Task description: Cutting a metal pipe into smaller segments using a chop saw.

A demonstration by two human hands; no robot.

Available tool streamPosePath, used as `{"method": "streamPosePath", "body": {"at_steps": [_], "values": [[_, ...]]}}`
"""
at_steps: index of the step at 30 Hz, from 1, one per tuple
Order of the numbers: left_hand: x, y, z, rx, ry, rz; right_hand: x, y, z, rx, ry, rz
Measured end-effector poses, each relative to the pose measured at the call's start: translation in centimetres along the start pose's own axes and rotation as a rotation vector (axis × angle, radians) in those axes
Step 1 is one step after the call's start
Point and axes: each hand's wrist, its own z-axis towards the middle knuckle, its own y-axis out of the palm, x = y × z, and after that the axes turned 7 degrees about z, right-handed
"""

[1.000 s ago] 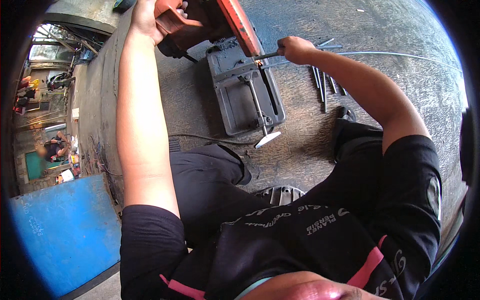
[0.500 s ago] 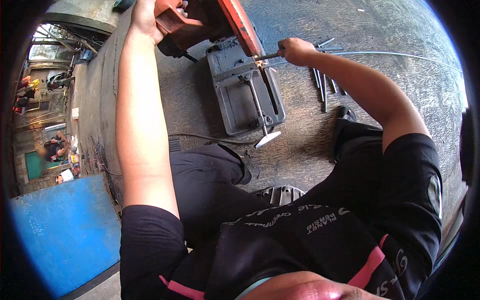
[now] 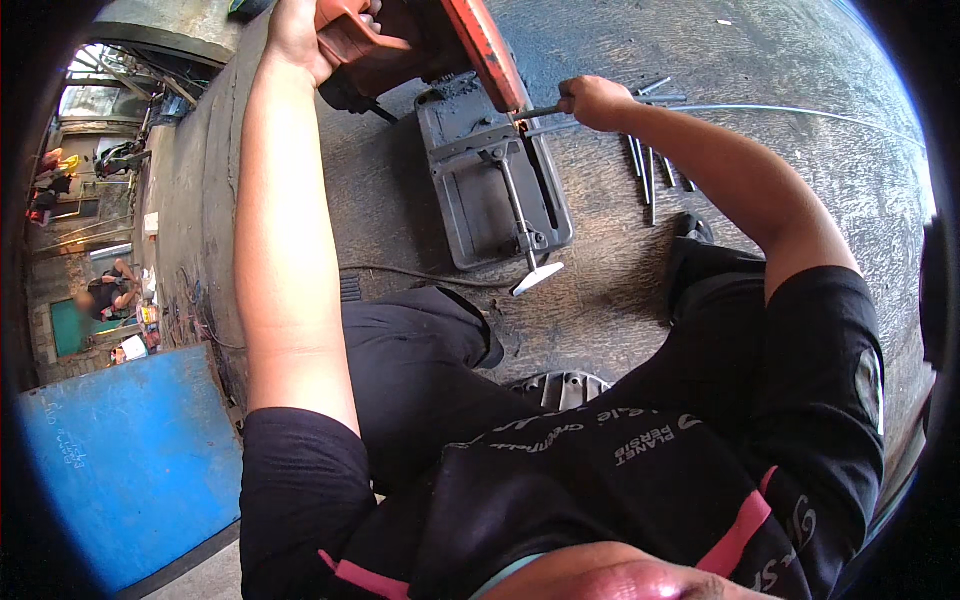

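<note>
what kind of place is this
Probably a metal workshop, judging by the red cutting saw on its grey base, the short metal rods lying on the floor, and the long rod reaching the saw from the right hand.

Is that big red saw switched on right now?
Probably on: an orange glow shows beside the metal rod, at the edge of the red chop saw. Its switch isn't visible.

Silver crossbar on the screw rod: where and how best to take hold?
Likely by both ends, coming from the wearer's side: the silver crossbar sits crosswise at the near end of the screw rod, jutting past the grey base.
</note>
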Motion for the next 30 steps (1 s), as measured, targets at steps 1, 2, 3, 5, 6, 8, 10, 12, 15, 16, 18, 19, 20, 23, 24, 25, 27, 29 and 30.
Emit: {"method": "streamPosePath", "body": {"at_steps": [1,2,3,5,6,8,10,12,15,16,18,19,20,23,24,25,27,29,30], "values": [[0.0,-0.1,0.0,-0.006,-0.004,-0.008,-0.1,0.0,0.0,0.0,0.0,0.001],[-0.1,-0.1,0.0,-0.006,-0.004,-0.008,-0.1,-0.1,0.0,-0.005,-0.001,-0.001],[-0.1,-0.2,0.0,-0.013,0.004,-0.002,-0.2,-0.1,0.0,-0.01,-0.002,-0.002],[-0.1,-0.3,-0.2,-0.019,0.013,0.004,-0.2,-0.2,-0.3,-0.005,-0.016,0.001],[-0.1,-0.3,-0.2,-0.003,0.005,0.014,-0.3,-0.2,-0.4,0.0,-0.029,0.004],[0.1,0.0,-0.5,0.011,-0.002,0.023,-0.2,0.0,-0.4,-0.001,-0.028,0.003],[0.4,0.2,-0.8,-0.009,-0.047,0.089,0.1,0.3,-0.3,-0.002,-0.027,0.005],[0.3,0.7,-1.0,-0.008,-0.049,0.098,0.7,0.6,0.1,-0.011,-0.031,0.025],[1.1,0.2,-1.8,0.005,-0.037,0.111,0.0,-0.5,0.0,-0.009,-0.034,0.03],[1.1,0.2,-1.7,0.009,-0.043,0.132,0.1,-0.4,0.0,-0.01,-0.034,0.033],[1.0,0.0,-1.3,-0.008,-0.042,0.137,0.0,-0.4,0.1,-0.027,-0.059,0.018],[0.9,0.0,-1.1,-0.028,-0.041,0.138,0.4,-0.1,0.2,-0.029,-0.058,0.019],[0.9,0.0,-1.0,-0.028,-0.041,0.137,0.7,0.1,0.3,-0.037,-0.071,0.03],[0.9,0.2,-0.8,-0.034,-0.022,0.144,2.5,0.3,0.9,-0.043,-0.154,0.036],[0.9,0.4,-0.8,-0.021,-0.023,0.148,3.4,0.2,1.0,-0.043,-0.225,0.032],[0.9,0.3,-0.8,-0.001,-0.025,0.154,3.6,-0.3,0.8,-0.041,-0.228,0.027],[0.8,0.0,-0.9,-0.027,-0.04,0.113,4.0,-1.9,0.5,-0.161,-0.202,0.142],[0.9,0.3,-1.1,-0.071,-0.093,-0.009,4.6,-3.5,-0.3,-0.14,-0.195,0.16],[0.6,-0.1,-0.5,-0.072,-0.075,-0.025,4.8,-4.5,-0.8,-0.124,-0.188,0.191]]}}
